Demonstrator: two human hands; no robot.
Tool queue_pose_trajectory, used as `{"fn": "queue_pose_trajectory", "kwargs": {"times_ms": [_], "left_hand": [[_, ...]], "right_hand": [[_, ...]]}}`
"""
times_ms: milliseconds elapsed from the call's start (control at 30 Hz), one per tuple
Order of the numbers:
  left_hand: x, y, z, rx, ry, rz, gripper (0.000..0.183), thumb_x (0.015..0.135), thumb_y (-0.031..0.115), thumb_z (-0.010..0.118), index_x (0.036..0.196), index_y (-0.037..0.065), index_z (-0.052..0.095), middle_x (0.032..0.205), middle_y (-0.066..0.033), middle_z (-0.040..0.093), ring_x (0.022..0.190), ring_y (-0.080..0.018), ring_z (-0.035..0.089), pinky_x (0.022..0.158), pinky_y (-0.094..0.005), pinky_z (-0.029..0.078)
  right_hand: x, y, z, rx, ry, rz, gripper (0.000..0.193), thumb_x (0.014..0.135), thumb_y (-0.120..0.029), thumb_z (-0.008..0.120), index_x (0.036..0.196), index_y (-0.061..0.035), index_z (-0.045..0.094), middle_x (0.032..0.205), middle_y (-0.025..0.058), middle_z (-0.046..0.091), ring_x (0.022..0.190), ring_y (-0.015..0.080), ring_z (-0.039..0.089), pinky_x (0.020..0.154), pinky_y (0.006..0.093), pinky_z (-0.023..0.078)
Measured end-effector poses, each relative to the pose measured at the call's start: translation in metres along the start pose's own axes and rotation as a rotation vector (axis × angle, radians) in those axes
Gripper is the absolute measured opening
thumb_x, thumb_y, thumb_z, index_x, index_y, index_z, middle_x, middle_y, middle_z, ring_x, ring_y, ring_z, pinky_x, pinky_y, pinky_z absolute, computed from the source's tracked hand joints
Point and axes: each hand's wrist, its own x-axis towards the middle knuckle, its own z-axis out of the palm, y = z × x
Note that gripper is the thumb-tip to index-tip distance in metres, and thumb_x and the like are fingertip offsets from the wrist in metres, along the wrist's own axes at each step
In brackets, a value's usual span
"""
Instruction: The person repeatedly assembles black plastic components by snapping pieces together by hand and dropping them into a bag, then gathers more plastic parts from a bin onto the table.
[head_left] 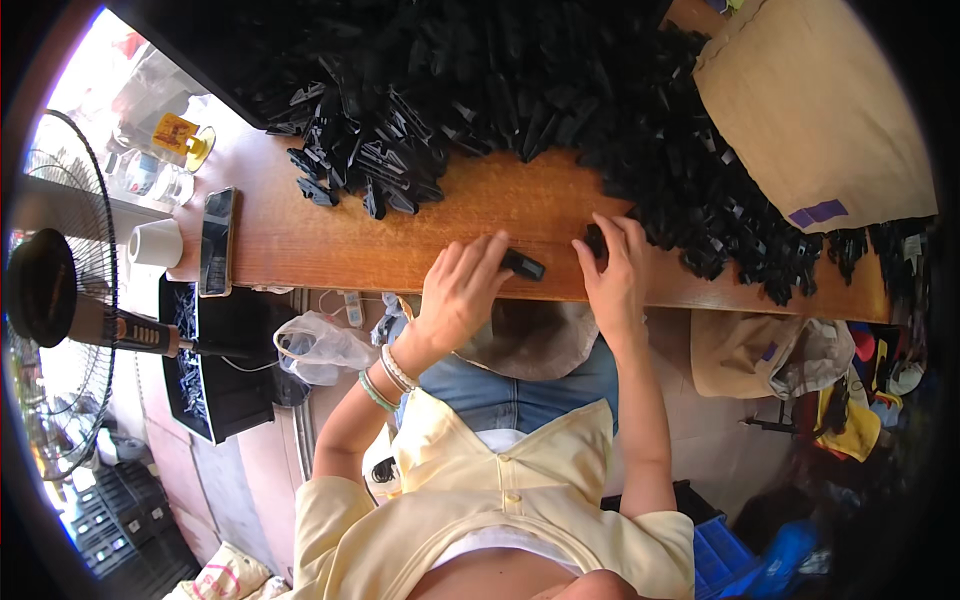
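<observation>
At the front edge of the wooden table, my left hand has its fingertips closed on a small oblong black plastic part. A little to the right, my right hand pinches another small black plastic part between thumb and fingers; much of that part is hidden. The two parts are apart. Beyond both hands spreads a large heap of black plastic parts, with some elongated, clip-like ones at its left front. The heap's right side comes close to my right hand.
A phone and a white roll are at the table's left end, near a standing fan. A brown sack stands at the right. Below the table's edge are a black crate, a plastic bag and an open cloth bag at my lap.
</observation>
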Motion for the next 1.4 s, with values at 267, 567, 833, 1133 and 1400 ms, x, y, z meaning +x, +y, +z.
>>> {"fn": "queue_pose_trajectory", "kwargs": {"times_ms": [267,567,833,1133,1400], "left_hand": [[0.015,-0.023,-0.008,-0.282,-0.165,-0.091,0.024,0.078,0.005,0.073,0.101,-0.002,0.068,0.095,-0.0124,0.06,0.085,-0.0309,0.059,0.074,-0.0379,0.05],[0.016,-0.024,-0.005,-0.347,-0.156,-0.107,0.022,0.077,0.005,0.075,0.097,-0.002,0.069,0.094,-0.0125,0.06,0.084,-0.0303,0.06,0.073,-0.0376,0.05],[0.017,-0.025,-0.006,-0.357,-0.146,-0.095,0.023,0.076,0.004,0.075,0.097,-0.002,0.069,0.093,-0.0126,0.06,0.083,-0.0306,0.06,0.072,-0.0374,0.05],[0.017,-0.025,-0.005,-0.394,-0.154,-0.113,0.024,0.077,0.002,0.074,0.099,-0.003,0.069,0.095,-0.0136,0.06,0.084,-0.0306,0.061,0.073,-0.0371,0.051],[0.018,-0.019,-0.005,-0.494,-0.22,-0.176,0.021,0.08,-0.001,0.067,0.101,-0.004,0.066,0.097,-0.0139,0.06,0.089,-0.0341,0.06,0.076,-0.0408,0.05]], "right_hand": [[-0.012,0.008,0.002,0.191,-0.109,-0.062,0.031,0.082,-0.002,0.07,0.112,-0.0034,0.063,0.107,0.0095,0.06,0.095,0.0298,0.056,0.083,0.0415,0.044],[-0.01,0.002,-0.005,0.351,-0.166,-0.053,0.025,0.086,-0.001,0.064,0.111,-0.002,0.065,0.107,0.0105,0.063,0.096,0.0286,0.057,0.086,0.0389,0.042],[-0.035,0.006,-0.015,0.249,-0.141,-0.067,0.036,0.074,-0.009,0.08,0.106,-0.0027,0.067,0.1,0.0059,0.063,0.088,0.0244,0.057,0.078,0.0375,0.044],[0.002,0.001,0.003,0.502,-0.275,-0.009,0.034,0.071,-0.004,0.081,0.103,0.0003,0.069,0.084,0.0079,0.062,0.067,0.0208,0.054,0.06,0.0323,0.045],[0.003,-0.013,0.012,0.473,-0.319,-0.05,0.029,0.069,-0.006,0.08,0.096,0.0009,0.071,0.089,0.0069,0.058,0.084,0.0238,0.057,0.071,0.0366,0.045]]}}
